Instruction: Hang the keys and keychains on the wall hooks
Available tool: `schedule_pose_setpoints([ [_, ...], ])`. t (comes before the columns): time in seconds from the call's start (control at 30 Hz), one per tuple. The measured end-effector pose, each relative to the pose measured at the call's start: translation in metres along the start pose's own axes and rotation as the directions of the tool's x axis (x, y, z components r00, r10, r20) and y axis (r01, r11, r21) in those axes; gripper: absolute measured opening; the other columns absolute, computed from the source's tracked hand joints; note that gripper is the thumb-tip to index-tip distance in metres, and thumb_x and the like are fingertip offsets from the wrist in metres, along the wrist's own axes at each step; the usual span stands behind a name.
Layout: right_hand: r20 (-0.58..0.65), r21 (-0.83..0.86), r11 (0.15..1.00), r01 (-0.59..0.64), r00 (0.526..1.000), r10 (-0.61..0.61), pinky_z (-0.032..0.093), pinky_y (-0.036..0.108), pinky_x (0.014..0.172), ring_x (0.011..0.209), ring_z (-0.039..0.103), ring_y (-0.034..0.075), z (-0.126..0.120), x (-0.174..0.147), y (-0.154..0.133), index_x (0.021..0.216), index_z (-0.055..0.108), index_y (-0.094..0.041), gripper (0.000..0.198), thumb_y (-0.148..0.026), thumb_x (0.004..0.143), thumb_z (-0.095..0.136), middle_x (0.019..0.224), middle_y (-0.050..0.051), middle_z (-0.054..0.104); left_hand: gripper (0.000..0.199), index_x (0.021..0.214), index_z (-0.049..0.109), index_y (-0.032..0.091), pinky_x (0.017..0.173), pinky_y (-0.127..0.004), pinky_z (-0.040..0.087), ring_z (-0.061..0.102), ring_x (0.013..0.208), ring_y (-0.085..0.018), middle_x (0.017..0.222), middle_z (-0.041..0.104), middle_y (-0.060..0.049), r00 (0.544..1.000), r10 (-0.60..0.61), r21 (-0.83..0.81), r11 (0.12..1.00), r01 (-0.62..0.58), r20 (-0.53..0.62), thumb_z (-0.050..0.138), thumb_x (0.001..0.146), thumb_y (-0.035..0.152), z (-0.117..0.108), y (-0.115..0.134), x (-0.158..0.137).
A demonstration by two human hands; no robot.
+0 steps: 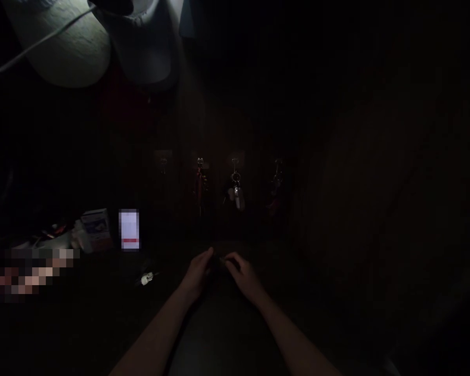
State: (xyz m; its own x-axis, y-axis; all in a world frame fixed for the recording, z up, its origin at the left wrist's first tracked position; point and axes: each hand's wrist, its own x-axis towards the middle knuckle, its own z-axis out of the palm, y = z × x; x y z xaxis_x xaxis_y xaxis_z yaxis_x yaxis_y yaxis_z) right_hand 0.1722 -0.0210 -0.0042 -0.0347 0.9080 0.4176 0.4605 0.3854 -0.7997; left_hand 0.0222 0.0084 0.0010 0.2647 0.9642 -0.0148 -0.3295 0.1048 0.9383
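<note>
In dim light, my left hand (197,269) and my right hand (241,270) come close together at the middle of the view. The fingers of both are bent inward in a pinch. Something small and dark lies between the fingertips, too dim to name. Beyond the hands, a bunch of keys (238,197) hangs from a hook (235,162). To the left of my left hand lies a small key set (147,278) with a pale part.
More hooks hold a cord-like bundle (199,188) and another key bunch (276,180). A lit screen (129,230) stands left, beside a small box (97,230). Caps (74,52) hang at upper left, with a white cable (43,39) across them. The right side is dark.
</note>
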Motion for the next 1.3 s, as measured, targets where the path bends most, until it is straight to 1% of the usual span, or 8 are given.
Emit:
schedule_pose_setpoints([
  [0.13,0.081,-0.033,0.998,0.045,0.996,-0.042,0.044,0.027,0.076,0.087,0.061,0.017,0.000,-0.003,-0.008,0.095,0.058,-0.022,0.019,-0.031,0.083,0.045,0.094,0.002,0.067,0.035,0.087,0.063,0.017,0.085,-0.033,0.045,0.061,0.093,-0.020,0.101,0.067,-0.009,0.997,-0.030,-0.110,0.993,0.038,0.071,0.057,0.075,0.049,-0.003,0.002,0.002],
  [0.33,0.066,-0.012,0.999,0.034,0.997,-0.033,0.045,0.028,0.075,0.090,0.061,0.018,-0.001,-0.003,-0.007,0.100,0.057,-0.022,0.022,-0.032,0.083,0.046,0.100,0.003,0.066,0.021,0.087,0.060,0.020,0.087,-0.032,0.045,0.062,0.092,-0.017,0.106,0.066,-0.005,0.996,0.007,-0.245,0.969,0.017,0.094,0.068,0.069,0.029,-0.002,0.002,0.001],
  [0.5,0.019,0.015,0.999,0.032,0.999,-0.032,0.044,0.028,0.077,0.088,0.060,0.018,-0.002,0.000,0.001,0.097,0.058,-0.021,0.024,-0.035,0.084,0.044,0.095,0.003,0.066,0.024,0.085,0.061,0.018,0.084,-0.030,0.045,0.063,0.089,-0.017,0.101,0.067,-0.006,0.996,0.055,-0.221,0.974,-0.039,0.065,0.071,0.067,0.030,0.000,0.013,-0.006],
  [0.7,-0.033,0.039,0.999,-0.019,0.999,0.020,0.044,0.027,0.070,0.075,0.059,0.016,-0.001,0.004,0.013,0.091,0.060,-0.020,0.027,-0.042,0.083,0.044,0.080,0.002,0.064,0.018,0.070,0.058,0.016,0.073,-0.028,0.048,0.064,0.084,-0.018,0.086,0.069,-0.004,0.984,0.166,-0.194,0.965,-0.176,-0.067,0.071,0.063,0.027,-0.003,0.032,-0.016],
  [0.9,-0.017,0.087,0.995,-0.054,0.998,0.056,0.041,0.025,0.066,0.069,0.057,0.015,-0.001,0.004,0.010,0.082,0.059,-0.020,0.026,-0.041,0.082,0.044,0.069,0.000,0.061,0.029,0.099,0.059,0.019,0.073,-0.028,0.050,0.066,0.086,-0.018,0.091,0.069,-0.006,0.951,0.203,-0.214,0.943,-0.254,-0.234,0.064,0.071,0.023,-0.018,0.053,-0.011],
  [1.1,-0.023,0.122,0.991,-0.061,0.998,0.064,0.040,0.025,0.064,0.066,0.056,0.015,0.000,0.005,0.009,0.078,0.058,-0.019,0.028,-0.043,0.081,0.043,0.066,0.000,0.059,0.020,0.094,0.063,0.016,0.075,-0.025,0.050,0.066,0.080,-0.012,0.091,0.068,-0.007,0.885,0.288,-0.081,0.937,-0.339,-0.366,0.061,0.075,0.020,-0.034,0.088,0.003],
  [1.2,-0.028,0.128,0.989,-0.069,0.997,0.073,0.041,0.025,0.064,0.065,0.056,0.015,0.000,0.004,0.008,0.077,0.058,-0.020,0.028,-0.043,0.080,0.044,0.066,0.000,0.059,0.022,0.096,0.063,0.017,0.076,-0.025,0.050,0.065,0.079,-0.011,0.092,0.068,-0.006,0.831,0.355,0.022,0.923,-0.383,-0.428,0.062,0.074,0.020,-0.040,0.107,0.013],
  [1.3,-0.029,0.140,0.988,-0.066,0.997,0.071,0.041,0.025,0.064,0.066,0.056,0.015,0.000,0.004,0.007,0.075,0.058,-0.020,0.028,-0.044,0.079,0.045,0.066,0.000,0.059,0.030,0.099,0.063,0.017,0.080,-0.029,0.050,0.065,0.082,-0.013,0.093,0.068,-0.006,0.752,0.455,0.172,0.887,-0.428,-0.476,0.065,0.070,0.022,-0.045,0.128,0.024],
])
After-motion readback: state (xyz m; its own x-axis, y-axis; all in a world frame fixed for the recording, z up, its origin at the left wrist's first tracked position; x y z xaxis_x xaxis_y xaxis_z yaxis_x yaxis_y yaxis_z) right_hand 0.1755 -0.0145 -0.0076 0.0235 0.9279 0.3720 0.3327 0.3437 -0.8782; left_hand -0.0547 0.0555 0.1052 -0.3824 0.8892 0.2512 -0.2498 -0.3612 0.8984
